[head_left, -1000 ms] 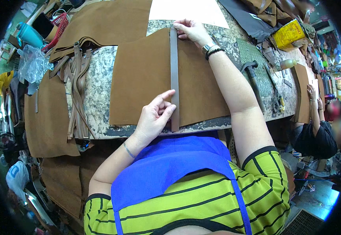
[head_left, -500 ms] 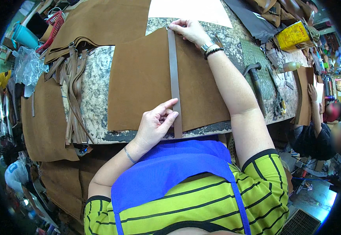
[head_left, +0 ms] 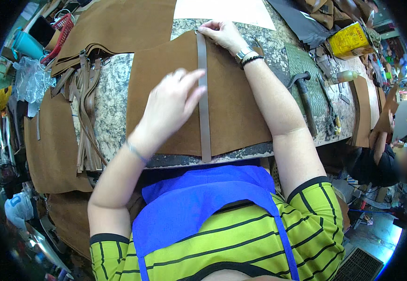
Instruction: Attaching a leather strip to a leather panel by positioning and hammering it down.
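Observation:
A large brown leather panel point(head_left: 166, 112) lies flat on the worn table in front of me. Down its middle runs a narrow grey-brown leather strap point(head_left: 204, 126), its near end reaching the panel's lower edge. At the strap's far end, my right hand point(head_left: 220, 35) pinches the strap between thumb and fingers, by a small metal piece. My left hand point(head_left: 173, 96) hovers over the panel just left of the strap, slightly blurred, its thumb and index finger apart with nothing between them.
Left of the panel lies a bundle of leather straps point(head_left: 87, 107), beside more brown leather sheets point(head_left: 49, 140). To the right are a hammer point(head_left: 304, 100), a green mat point(head_left: 322, 89), a bottle point(head_left: 346, 76) and a yellow tin point(head_left: 351, 42). Another person point(head_left: 376, 161) works at the far right.
My left hand has left the strap's near end and moved up and away along the panel. My right hand stays at the far end. At right, the other person has lifted a leather piece.

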Demonstrator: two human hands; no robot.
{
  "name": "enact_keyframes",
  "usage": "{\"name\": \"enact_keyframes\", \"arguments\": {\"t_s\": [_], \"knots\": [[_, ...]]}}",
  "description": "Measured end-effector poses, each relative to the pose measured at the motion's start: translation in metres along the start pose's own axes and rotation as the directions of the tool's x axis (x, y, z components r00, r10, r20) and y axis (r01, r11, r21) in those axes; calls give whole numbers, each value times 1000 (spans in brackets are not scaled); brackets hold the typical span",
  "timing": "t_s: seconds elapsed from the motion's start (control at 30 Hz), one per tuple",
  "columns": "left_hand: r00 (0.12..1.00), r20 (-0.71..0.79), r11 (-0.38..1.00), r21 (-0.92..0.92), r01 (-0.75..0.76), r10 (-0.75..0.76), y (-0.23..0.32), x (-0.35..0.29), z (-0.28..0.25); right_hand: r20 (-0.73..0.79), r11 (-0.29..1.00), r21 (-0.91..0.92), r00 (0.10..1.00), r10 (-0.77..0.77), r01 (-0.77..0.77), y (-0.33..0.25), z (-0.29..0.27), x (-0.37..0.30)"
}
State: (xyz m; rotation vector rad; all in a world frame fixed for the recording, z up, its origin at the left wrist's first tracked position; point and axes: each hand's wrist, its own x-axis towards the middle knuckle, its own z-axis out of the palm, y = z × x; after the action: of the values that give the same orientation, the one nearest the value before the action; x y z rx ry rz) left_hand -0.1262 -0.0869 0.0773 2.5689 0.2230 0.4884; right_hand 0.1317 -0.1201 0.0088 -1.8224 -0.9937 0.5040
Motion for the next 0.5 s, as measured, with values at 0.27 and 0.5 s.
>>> {"name": "enact_keyframes", "arguments": {"t_s": [0.27,0.5], "knots": [[968,-47,928,300,-220,245,-77,65,48,26,990,117,997,70,-73,-4,1,-3],[969,-47,933,283,-221,244,-84,60,56,47,983,165,996,71,-78,2,0,-4]]}}
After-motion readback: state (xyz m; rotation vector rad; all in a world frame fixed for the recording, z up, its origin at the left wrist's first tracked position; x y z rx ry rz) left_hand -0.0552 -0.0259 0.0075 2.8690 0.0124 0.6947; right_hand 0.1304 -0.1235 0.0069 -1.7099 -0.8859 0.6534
